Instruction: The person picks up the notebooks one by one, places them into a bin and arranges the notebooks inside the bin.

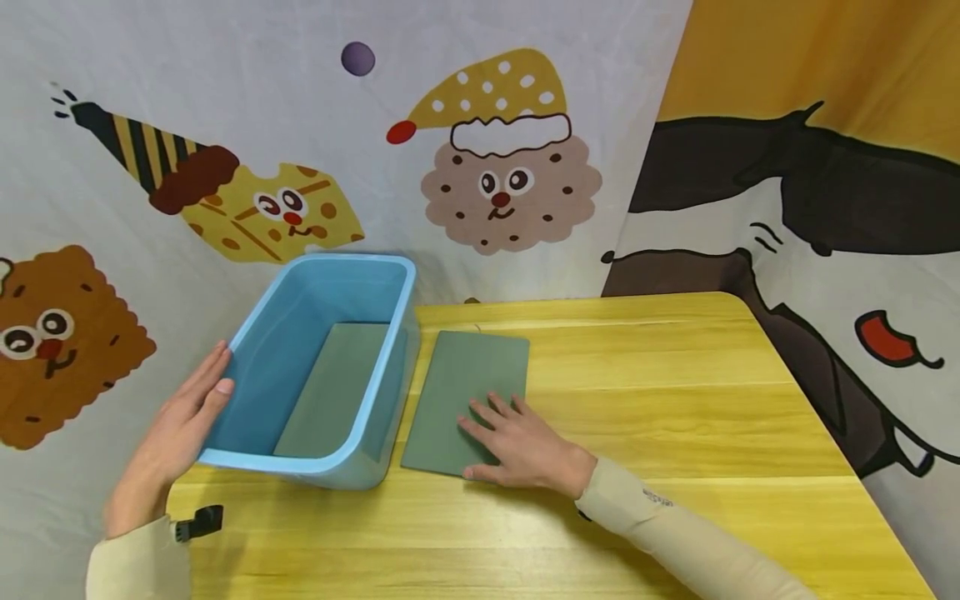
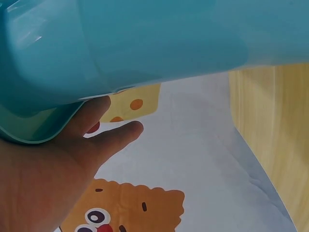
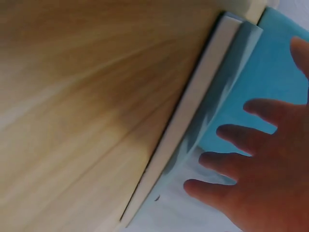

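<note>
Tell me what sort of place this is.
Probably an indoor tabletop work area: there's a wood-grain table, a green book lying on it beside a blue bin, and cartoon-printed fabric hanging behind.

Spread fingers (image 3: 244, 137) near a green book (image 3: 189, 123), blue bin (image 3: 273, 72) beyond, wooden tabletop (image 3: 87, 106)

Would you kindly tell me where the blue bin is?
In the head view, the blue bin is at the left of the table, beside a green book, with the left hand at the bin's rim.

Bright head view, blurry right-wrist view
</note>
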The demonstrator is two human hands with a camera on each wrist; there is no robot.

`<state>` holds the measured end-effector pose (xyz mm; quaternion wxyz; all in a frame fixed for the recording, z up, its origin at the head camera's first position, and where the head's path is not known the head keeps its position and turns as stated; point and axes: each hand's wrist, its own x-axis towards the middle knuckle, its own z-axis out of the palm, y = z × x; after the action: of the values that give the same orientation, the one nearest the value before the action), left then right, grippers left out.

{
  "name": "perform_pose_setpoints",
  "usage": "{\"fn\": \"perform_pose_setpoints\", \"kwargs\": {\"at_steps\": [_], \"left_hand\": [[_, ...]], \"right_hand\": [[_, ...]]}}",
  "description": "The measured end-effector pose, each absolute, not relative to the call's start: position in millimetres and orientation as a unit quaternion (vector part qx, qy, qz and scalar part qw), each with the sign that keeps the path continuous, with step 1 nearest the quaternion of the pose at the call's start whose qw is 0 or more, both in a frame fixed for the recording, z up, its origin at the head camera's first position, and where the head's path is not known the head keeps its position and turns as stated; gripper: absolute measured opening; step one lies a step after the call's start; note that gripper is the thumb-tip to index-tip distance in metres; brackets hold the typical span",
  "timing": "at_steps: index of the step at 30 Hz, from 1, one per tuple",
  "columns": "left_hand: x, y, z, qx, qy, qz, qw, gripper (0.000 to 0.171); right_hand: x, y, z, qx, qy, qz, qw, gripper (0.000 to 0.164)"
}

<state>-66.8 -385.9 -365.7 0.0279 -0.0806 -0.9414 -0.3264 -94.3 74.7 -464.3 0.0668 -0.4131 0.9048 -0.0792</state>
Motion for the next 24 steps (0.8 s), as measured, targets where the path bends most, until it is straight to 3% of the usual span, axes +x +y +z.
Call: {"fn": "perform_pose_setpoints", "kwargs": {"at_steps": [7, 24], "left_hand": [[-68, -387, -362, -0.076, -0.944, -0.320, 0.029, 0.058], [-66, -386, -364, -0.078, -0.947, -0.311, 0.026, 0.061]], "right_hand": [[-95, 74, -472, -0.422, 0.902, -0.041, 0.082, 0.084], [-97, 85, -468, -0.436, 0.894, -0.011, 0.101, 0.075]]}}
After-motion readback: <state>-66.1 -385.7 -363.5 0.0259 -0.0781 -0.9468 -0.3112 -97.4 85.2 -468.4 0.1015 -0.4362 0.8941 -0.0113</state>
